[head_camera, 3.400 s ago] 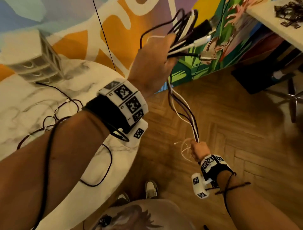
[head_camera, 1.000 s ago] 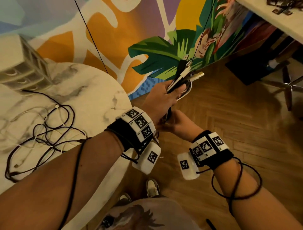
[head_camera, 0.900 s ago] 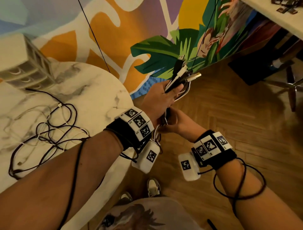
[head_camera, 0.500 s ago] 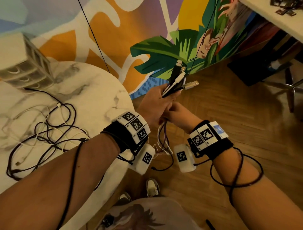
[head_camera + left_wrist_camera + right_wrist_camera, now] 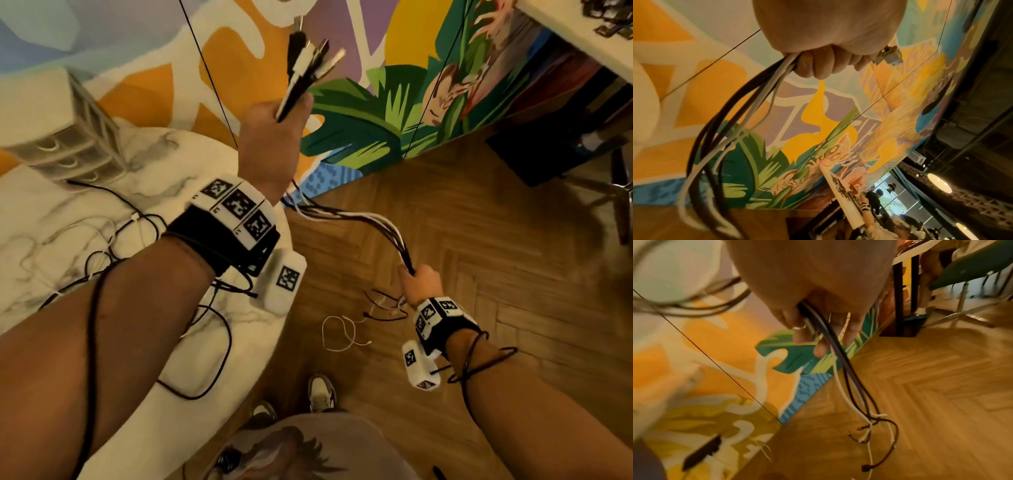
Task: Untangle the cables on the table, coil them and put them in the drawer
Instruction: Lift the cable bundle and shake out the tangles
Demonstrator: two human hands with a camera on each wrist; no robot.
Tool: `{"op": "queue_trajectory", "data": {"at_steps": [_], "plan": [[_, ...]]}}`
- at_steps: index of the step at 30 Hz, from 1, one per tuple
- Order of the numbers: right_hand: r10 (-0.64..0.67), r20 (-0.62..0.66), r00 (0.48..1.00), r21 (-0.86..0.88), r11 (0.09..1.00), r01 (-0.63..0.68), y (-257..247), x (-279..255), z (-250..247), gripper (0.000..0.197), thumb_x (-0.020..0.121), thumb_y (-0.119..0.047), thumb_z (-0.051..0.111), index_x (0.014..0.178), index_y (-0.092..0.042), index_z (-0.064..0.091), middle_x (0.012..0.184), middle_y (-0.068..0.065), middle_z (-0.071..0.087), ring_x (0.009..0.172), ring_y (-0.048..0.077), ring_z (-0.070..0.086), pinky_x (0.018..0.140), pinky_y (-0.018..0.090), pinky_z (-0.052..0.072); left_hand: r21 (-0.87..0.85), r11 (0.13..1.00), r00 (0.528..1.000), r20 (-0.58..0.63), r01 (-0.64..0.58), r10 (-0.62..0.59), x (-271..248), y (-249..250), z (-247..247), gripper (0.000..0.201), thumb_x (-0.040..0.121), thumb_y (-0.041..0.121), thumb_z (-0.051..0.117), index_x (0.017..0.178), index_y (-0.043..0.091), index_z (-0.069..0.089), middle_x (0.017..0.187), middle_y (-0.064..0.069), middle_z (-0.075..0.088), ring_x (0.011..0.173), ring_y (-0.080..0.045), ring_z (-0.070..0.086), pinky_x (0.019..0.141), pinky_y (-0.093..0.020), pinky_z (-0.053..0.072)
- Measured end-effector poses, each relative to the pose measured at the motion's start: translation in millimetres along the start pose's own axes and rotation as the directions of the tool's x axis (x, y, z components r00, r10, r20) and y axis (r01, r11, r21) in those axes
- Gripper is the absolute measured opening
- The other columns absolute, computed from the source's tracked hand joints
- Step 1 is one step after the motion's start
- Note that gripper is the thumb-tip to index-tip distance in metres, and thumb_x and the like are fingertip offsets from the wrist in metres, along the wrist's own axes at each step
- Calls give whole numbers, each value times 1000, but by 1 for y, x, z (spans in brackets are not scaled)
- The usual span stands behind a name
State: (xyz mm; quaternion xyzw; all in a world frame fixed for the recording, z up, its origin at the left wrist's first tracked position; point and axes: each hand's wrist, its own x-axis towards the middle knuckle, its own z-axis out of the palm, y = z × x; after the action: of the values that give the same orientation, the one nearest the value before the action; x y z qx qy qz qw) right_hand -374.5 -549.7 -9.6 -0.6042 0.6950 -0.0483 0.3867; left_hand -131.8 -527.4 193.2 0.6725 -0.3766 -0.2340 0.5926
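Note:
My left hand (image 5: pixel 274 126) is raised over the table edge and grips a bundle of black and white cables (image 5: pixel 359 217) near its top. The plugs (image 5: pixel 308 58) stick up above the fist. In the left wrist view the fingers (image 5: pixel 818 65) curl round the cables (image 5: pixel 731 123), and a USB plug (image 5: pixel 890 56) shows beside them. The bundle runs down and right to my right hand (image 5: pixel 418 281), which holds it lower, over the floor. The loose cable ends (image 5: pixel 869 426) dangle below the right hand's fingers (image 5: pixel 818 340). More tangled cables (image 5: pixel 113 246) lie on the marble table (image 5: pixel 51 219).
A small white drawer unit (image 5: pixel 65 137) stands at the back left of the table, its drawers closed. A painted wall (image 5: pixel 394 102) rises behind. A wooden floor (image 5: pixel 479 274) lies to the right, with another white table (image 5: pixel 582 34) and a chair leg (image 5: pixel 616 205).
The hands were close together half a second ago. The left hand has risen with the plug ends, and the right hand has moved down along the bundle to the lower right, drawing the cables out.

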Motion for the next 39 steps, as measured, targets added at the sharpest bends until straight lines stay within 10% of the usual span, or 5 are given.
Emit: {"op": "queue_trajectory", "data": {"at_steps": [14,19,24,29,39], "plan": [[-307,324,895,86,951,295,-7,-6,-16,29,87,-1,53,109,-18,63,107,6,62,100,21,61,85,36,46,-167,918,814,536,361,-222,-77,-22,70,47,95,22,51,51,21,34,42,5,31,38,-15,25,44,-29,20],[-637,360,682,909,404,-102,-63,-44,-48,66,57,-13,63,122,-3,56,113,11,64,101,22,62,87,33,50,72,934,781,528,349,-332,-91,-53,73,26,86,0,56,65,12,49,48,7,46,38,1,44,46,-16,37],[-619,339,709,620,713,326,-99,-62,-49,29,88,-28,61,111,-11,68,114,6,69,112,18,62,99,35,44,222,946,815,486,235,-317,-102,-65,70,30,79,-6,63,107,-15,56,115,-36,55,100,-37,56,71,-9,37],[-457,354,816,527,818,230,-117,-69,-36,40,97,-39,45,87,-17,77,100,0,73,101,17,64,97,35,45,932,363,655,274,1,-704,-114,-78,105,28,78,-15,35,98,-13,55,102,-26,64,101,-42,57,108,-47,23],[-582,258,771,484,769,418,-123,-85,-25,44,103,-23,32,68,-12,58,56,1,60,44,8,51,46,19,42,418,803,889,362,-424,281,-74,-39,9,27,87,35,53,103,14,55,103,1,52,95,-14,50,82,-27,46]]}}
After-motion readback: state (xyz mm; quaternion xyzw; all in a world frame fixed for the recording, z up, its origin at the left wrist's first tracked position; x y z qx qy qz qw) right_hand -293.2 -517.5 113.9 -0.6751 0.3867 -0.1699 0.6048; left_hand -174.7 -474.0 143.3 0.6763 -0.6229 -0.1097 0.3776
